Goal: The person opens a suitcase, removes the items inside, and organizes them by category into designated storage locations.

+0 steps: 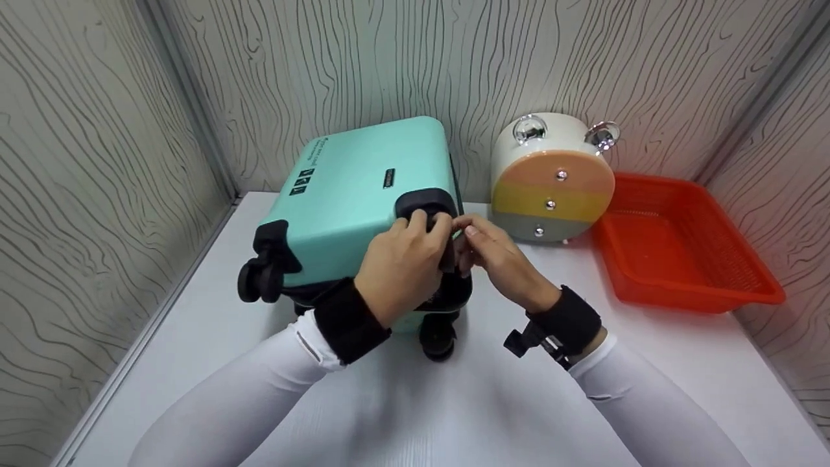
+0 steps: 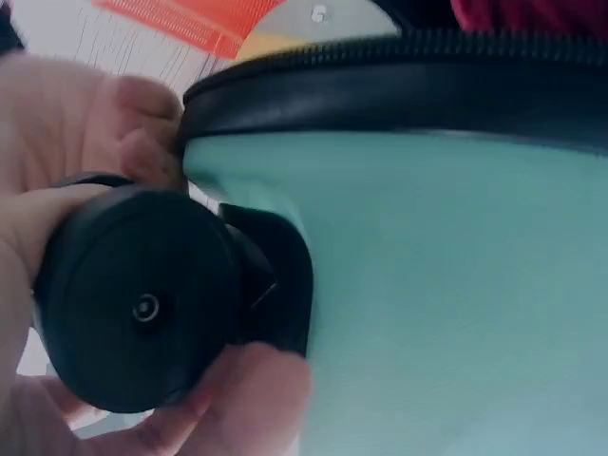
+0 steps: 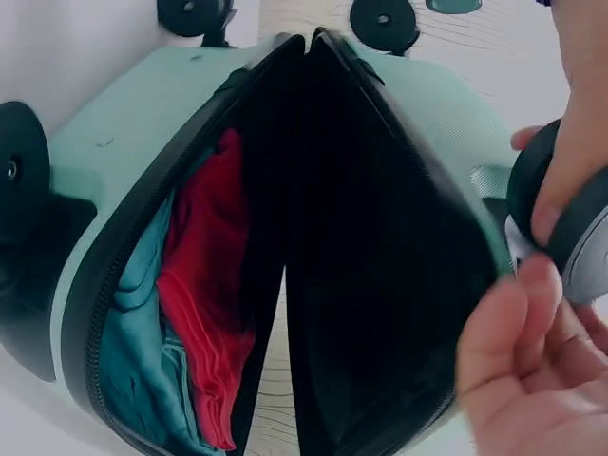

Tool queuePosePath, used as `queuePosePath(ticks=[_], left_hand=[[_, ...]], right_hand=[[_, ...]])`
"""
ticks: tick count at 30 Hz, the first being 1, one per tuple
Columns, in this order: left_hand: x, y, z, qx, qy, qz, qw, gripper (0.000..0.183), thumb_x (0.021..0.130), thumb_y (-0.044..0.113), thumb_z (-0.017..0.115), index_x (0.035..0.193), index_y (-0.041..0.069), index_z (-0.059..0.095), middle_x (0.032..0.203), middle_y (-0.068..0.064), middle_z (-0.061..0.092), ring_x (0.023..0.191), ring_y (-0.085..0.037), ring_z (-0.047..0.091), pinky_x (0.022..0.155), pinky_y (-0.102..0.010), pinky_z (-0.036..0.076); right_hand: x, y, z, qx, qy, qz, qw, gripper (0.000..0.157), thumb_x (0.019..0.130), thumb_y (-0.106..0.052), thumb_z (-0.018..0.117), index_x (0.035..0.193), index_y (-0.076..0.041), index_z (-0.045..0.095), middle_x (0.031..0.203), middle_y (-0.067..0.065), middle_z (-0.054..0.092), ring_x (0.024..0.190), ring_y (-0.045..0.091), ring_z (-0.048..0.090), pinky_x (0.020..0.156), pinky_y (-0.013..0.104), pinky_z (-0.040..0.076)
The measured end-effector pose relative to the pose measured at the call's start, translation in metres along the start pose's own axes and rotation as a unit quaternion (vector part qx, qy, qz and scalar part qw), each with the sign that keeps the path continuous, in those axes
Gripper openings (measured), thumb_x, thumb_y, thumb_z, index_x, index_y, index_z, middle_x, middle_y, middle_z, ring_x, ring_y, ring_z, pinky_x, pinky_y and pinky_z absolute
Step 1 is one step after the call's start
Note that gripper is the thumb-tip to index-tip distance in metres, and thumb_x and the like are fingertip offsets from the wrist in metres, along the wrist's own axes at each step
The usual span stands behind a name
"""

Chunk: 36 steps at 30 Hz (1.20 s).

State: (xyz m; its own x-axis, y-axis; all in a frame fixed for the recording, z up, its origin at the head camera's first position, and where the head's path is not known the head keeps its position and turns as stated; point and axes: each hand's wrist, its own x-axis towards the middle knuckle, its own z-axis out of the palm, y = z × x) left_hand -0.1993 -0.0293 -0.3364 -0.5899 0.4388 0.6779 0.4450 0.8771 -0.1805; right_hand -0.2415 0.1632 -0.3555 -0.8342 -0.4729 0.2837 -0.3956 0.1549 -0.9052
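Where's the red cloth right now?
In the right wrist view, left of centre: the red cloth lies inside the partly open suitcase, beside the teal cloth.

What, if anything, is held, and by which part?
The left hand grips the mint suitcase by a caster wheel; whether the right hand holds anything cannot be told.

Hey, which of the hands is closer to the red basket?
Right. The right hand is by the suitcase, left of the red basket with a gap between. The left hand is farther left, gripping a wheel.
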Motion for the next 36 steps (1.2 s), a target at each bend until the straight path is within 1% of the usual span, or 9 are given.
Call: queuePosePath(ticks=[3, 7, 11, 14, 18, 24, 27, 31, 36], left_hand=[[0.004, -0.010, -0.010, -0.017, 0.008, -0.017, 0.9997, 0.030, 0.090, 0.016, 0.078, 0.113, 0.003, 0.064, 0.085, -0.011, 0.064, 0.067, -0.026, 0.064, 0.052, -0.038, 0.059], [0.009, -0.029, -0.026, -0.048, 0.028, -0.066, 0.9963, 0.042, 0.087, 0.013, 0.076, 0.125, -0.002, 0.063, 0.092, -0.016, 0.066, 0.075, -0.032, 0.068, 0.057, -0.047, 0.061], [0.011, -0.058, -0.046, -0.085, 0.045, -0.131, 0.9867, 0.050, 0.087, 0.014, 0.077, 0.132, -0.003, 0.062, 0.105, -0.021, 0.071, 0.089, -0.040, 0.070, 0.069, -0.057, 0.063], [0.009, -0.082, -0.060, -0.099, 0.066, -0.176, 0.9772, 0.054, 0.087, 0.020, 0.080, 0.133, -0.003, 0.062, 0.113, -0.024, 0.073, 0.098, -0.045, 0.071, 0.077, -0.063, 0.061], [0.003, -0.116, -0.077, -0.115, 0.090, -0.231, 0.9620, 0.057, 0.087, 0.021, 0.080, 0.134, -0.005, 0.062, 0.118, -0.028, 0.073, 0.104, -0.049, 0.071, 0.084, -0.069, 0.058], [-0.007, -0.162, -0.094, -0.145, 0.092, -0.302, 0.9377, 0.056, 0.090, 0.013, 0.076, 0.140, -0.007, 0.058, 0.126, -0.034, 0.070, 0.116, -0.053, 0.067, 0.098, -0.070, 0.053], [-0.013, -0.180, -0.097, -0.154, 0.096, -0.328, 0.9272, 0.058, 0.092, 0.014, 0.075, 0.142, -0.007, 0.055, 0.131, -0.034, 0.068, 0.121, -0.054, 0.065, 0.103, -0.070, 0.050], [-0.024, -0.203, -0.100, -0.167, 0.106, -0.361, 0.9112, 0.056, 0.094, 0.014, 0.071, 0.142, -0.008, 0.052, 0.136, -0.034, 0.065, 0.124, -0.055, 0.064, 0.107, -0.067, 0.049], [-0.045, -0.236, -0.099, -0.175, 0.120, -0.424, 0.8805, 0.055, 0.098, 0.019, 0.066, 0.146, -0.006, 0.053, 0.143, -0.033, 0.064, 0.133, -0.050, 0.062, 0.115, -0.060, 0.048]], right_hand=[[0.001, 0.008, -0.001, 0.009, 0.043, -0.029, 0.999, 0.030, 0.114, -0.011, 0.035, 0.119, 0.008, 0.057, 0.089, 0.007, 0.062, 0.078, 0.017, 0.059, 0.073, 0.027, 0.054], [0.000, 0.033, 0.000, -0.127, 0.063, -0.063, 0.988, 0.017, 0.109, -0.009, 0.056, 0.103, 0.001, 0.068, 0.087, 0.005, 0.068, 0.080, 0.014, 0.063, 0.075, 0.027, 0.055], [-0.007, 0.065, 0.006, -0.296, -0.008, -0.072, 0.952, 0.015, 0.102, -0.017, 0.074, 0.108, -0.004, 0.078, 0.102, 0.006, 0.078, 0.094, 0.018, 0.071, 0.088, 0.039, 0.061], [-0.014, 0.082, 0.014, -0.370, -0.061, -0.076, 0.924, 0.023, 0.103, -0.022, 0.076, 0.114, -0.002, 0.079, 0.107, 0.009, 0.080, 0.096, 0.023, 0.074, 0.090, 0.046, 0.063], [-0.018, 0.094, 0.023, -0.433, -0.082, -0.115, 0.890, 0.019, 0.104, -0.022, 0.075, 0.107, -0.004, 0.081, 0.097, 0.007, 0.080, 0.089, 0.022, 0.075, 0.083, 0.043, 0.064], [-0.021, 0.103, 0.026, -0.484, -0.070, -0.166, 0.856, 0.012, 0.098, -0.020, 0.082, 0.094, -0.008, 0.081, 0.084, 0.003, 0.077, 0.078, 0.018, 0.072, 0.072, 0.035, 0.062], [-0.023, 0.106, 0.026, -0.496, -0.061, -0.173, 0.849, 0.012, 0.097, -0.020, 0.084, 0.094, -0.009, 0.081, 0.084, 0.002, 0.077, 0.078, 0.018, 0.072, 0.072, 0.035, 0.062], [-0.027, 0.108, 0.025, -0.500, -0.050, -0.173, 0.847, 0.013, 0.097, -0.020, 0.084, 0.092, -0.009, 0.079, 0.083, 0.003, 0.075, 0.078, 0.019, 0.070, 0.072, 0.036, 0.061], [-0.031, 0.109, 0.021, -0.511, -0.043, -0.173, 0.841, 0.016, 0.096, -0.020, 0.084, 0.088, -0.010, 0.075, 0.078, 0.002, 0.071, 0.073, 0.018, 0.067, 0.068, 0.034, 0.058]])
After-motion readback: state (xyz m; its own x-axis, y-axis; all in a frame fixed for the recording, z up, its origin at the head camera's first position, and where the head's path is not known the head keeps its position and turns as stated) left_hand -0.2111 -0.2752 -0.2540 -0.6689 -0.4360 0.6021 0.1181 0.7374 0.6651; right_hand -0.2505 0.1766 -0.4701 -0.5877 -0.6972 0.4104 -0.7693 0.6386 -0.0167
